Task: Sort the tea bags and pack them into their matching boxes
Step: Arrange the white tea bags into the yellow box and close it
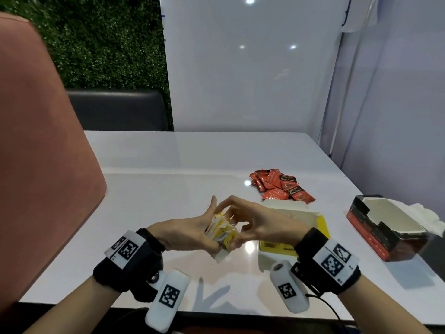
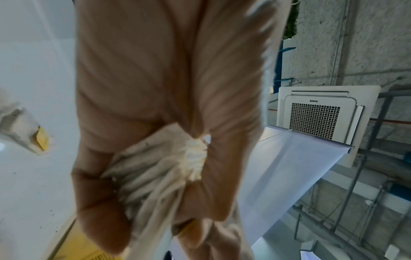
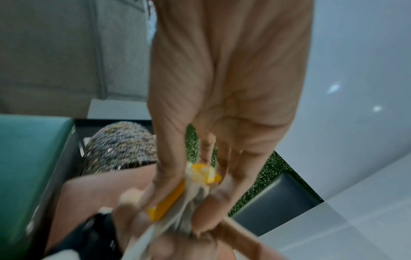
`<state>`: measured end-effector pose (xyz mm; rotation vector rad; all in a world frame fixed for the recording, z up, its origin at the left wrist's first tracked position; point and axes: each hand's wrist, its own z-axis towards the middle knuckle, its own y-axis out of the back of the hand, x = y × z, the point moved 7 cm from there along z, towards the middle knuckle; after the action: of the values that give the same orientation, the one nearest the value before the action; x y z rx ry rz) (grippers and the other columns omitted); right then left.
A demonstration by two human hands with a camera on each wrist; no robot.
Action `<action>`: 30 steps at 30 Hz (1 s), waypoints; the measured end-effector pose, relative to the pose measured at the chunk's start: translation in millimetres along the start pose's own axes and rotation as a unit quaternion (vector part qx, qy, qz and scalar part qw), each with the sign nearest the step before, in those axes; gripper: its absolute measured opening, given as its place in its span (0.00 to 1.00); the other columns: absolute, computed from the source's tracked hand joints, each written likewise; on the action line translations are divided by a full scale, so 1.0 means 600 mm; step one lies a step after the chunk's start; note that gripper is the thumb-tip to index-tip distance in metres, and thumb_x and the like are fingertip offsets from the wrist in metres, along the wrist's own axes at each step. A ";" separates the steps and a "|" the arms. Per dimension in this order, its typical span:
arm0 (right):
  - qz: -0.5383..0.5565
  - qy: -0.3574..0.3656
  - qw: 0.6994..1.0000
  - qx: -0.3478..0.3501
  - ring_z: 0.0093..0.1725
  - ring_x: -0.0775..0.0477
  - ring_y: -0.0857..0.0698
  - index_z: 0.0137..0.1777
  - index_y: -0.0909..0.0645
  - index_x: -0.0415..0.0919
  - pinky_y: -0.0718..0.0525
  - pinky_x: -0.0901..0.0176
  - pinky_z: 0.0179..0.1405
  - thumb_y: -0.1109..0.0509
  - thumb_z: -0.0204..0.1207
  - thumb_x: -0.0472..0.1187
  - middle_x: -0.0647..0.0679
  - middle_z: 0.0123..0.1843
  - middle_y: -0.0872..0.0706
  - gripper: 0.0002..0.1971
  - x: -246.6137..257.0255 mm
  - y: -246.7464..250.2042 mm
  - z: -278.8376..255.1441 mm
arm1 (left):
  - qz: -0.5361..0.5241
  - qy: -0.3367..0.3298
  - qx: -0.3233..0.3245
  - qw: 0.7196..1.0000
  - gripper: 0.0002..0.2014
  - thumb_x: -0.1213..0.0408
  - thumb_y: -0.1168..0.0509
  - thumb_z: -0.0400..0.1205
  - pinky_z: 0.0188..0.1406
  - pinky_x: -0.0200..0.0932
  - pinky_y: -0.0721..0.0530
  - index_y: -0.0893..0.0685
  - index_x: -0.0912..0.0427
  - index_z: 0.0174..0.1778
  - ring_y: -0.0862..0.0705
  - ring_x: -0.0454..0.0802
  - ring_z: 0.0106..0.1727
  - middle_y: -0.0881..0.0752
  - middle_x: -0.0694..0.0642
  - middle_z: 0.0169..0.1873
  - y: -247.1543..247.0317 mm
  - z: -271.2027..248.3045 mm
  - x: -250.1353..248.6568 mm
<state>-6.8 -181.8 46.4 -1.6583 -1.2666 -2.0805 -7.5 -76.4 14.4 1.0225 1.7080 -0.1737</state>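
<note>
A bundle of white tea bags with yellow tags (image 1: 222,229) is held above the table between both hands. My left hand (image 1: 199,227) cups and grips the bundle from the left, and the left wrist view shows the tea bags (image 2: 155,174) pressed into its palm. From the right, my right hand (image 1: 243,222) pinches the same bundle with thumb and fingers; its wrist view shows the yellow tags (image 3: 201,174) between them. The open yellow box (image 1: 287,247) stands just right of the hands. Farther back lies a pile of red sachets (image 1: 280,186). An open red and black box (image 1: 385,227) sits at the right.
The white table (image 1: 168,189) has a pink chair back (image 1: 43,153) against its left side and white panels behind and to the right. Crumpled white paper (image 1: 431,216) lies behind the red and black box.
</note>
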 end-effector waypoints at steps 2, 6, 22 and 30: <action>-0.053 -0.001 0.998 -0.023 0.45 0.37 0.12 0.60 0.30 0.40 0.11 0.41 0.43 0.22 0.66 0.31 0.39 0.52 0.16 0.26 -0.003 -0.003 0.000 | -0.005 -0.005 0.015 1.000 0.55 0.77 0.36 0.77 0.48 0.30 0.21 0.79 0.51 0.76 0.20 0.33 0.50 0.22 0.44 0.54 -0.005 0.011 -0.007; -0.141 0.009 0.989 -0.049 0.30 0.48 0.12 0.59 0.30 0.40 0.12 0.56 0.32 0.19 0.64 0.35 0.47 0.48 0.14 0.27 0.004 0.003 -0.008 | -0.019 -0.006 0.033 0.999 0.54 0.80 0.39 0.79 0.49 0.32 0.18 0.80 0.49 0.75 0.19 0.39 0.52 0.22 0.48 0.53 -0.011 0.029 -0.016; -0.198 -0.049 0.964 -0.173 0.32 0.63 0.15 0.46 0.17 0.50 0.18 0.71 0.35 0.16 0.58 0.34 0.61 0.35 0.13 0.19 -0.016 0.167 -0.101 | -0.155 -0.099 0.154 0.971 0.49 0.87 0.43 0.76 0.37 0.37 0.14 0.68 0.49 0.79 0.12 0.46 0.35 0.20 0.61 0.44 -0.075 0.169 -0.178; -0.380 -0.078 0.912 -0.136 0.44 0.55 0.17 0.53 0.16 0.45 0.21 0.66 0.43 0.17 0.60 0.40 0.56 0.45 0.14 0.21 -0.060 0.233 -0.117 | -0.011 -0.136 0.087 0.987 0.22 0.67 0.37 0.82 0.70 0.47 0.28 0.30 0.55 0.72 0.24 0.52 0.68 0.23 0.57 0.66 -0.054 0.174 -0.167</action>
<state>42.8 -330.3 83.3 -1.6170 -2.0033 -2.6926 49.4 -210.0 44.7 1.0540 1.4741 -0.4630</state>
